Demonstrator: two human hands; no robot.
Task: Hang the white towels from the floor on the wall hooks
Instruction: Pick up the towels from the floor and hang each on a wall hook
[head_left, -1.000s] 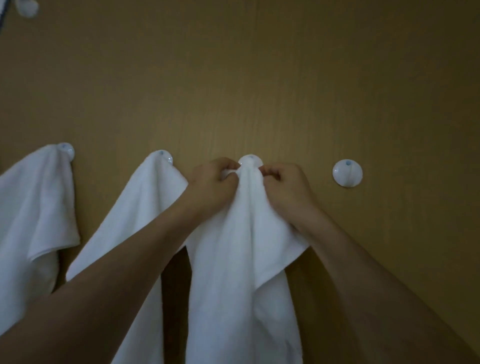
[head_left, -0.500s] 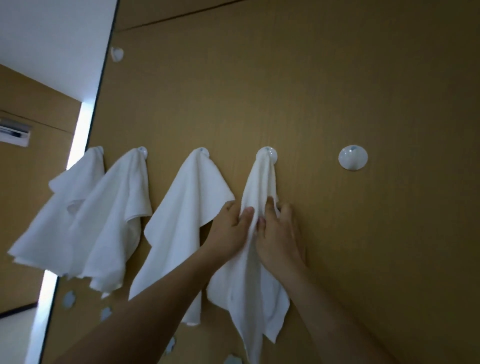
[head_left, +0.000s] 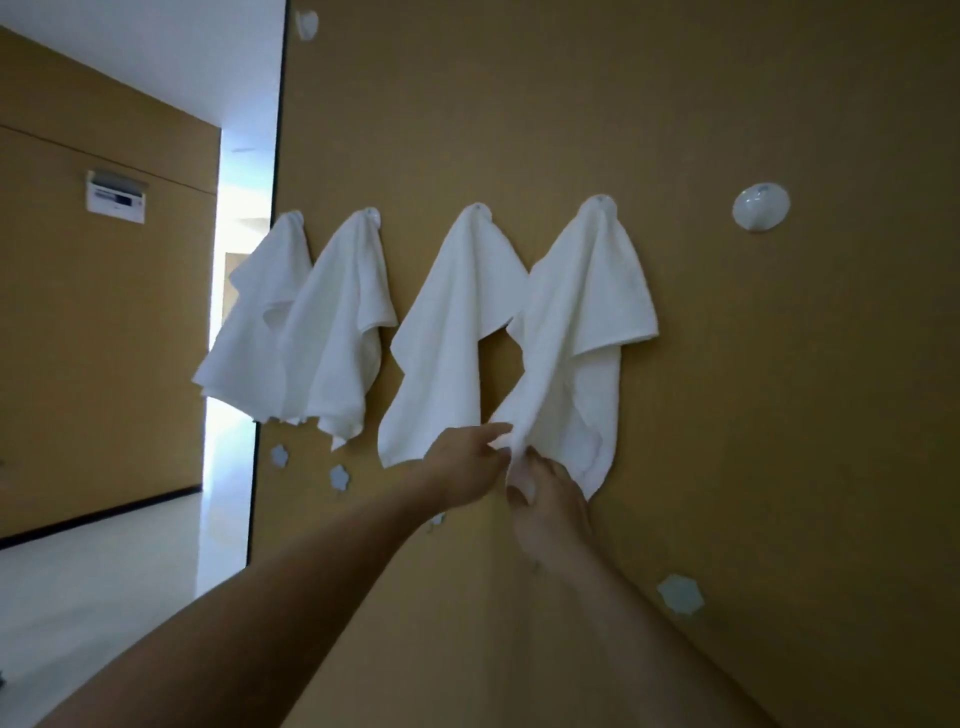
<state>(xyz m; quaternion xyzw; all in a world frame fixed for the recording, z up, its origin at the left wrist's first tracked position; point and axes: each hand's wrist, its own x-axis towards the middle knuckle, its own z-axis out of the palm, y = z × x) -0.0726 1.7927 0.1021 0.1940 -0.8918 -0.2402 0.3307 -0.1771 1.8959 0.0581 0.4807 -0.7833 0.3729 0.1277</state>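
Note:
Several white towels hang side by side from round white hooks on the tan wall. The rightmost towel (head_left: 587, 322) drapes from its hook (head_left: 602, 201). My left hand (head_left: 467, 462) and my right hand (head_left: 548, 493) meet at this towel's lower left edge. Each pinches the hem between thumb and fingers. To the right, one round hook (head_left: 761, 206) is bare. The neighbouring towel (head_left: 447, 332) hangs just left of my left hand. No towel on the floor is in view.
Small flower-shaped hooks (head_left: 338, 476) sit lower on the wall, another (head_left: 680, 594) at lower right. The wall ends at a dark edge (head_left: 267, 312) on the left, with a corridor, a pale floor (head_left: 104, 571) and a wall control panel (head_left: 115, 197) beyond.
Both hands slid down the rightmost towel from its hook to its lower edge. The view pulled back and swung left, so more towels and the corridor came into sight.

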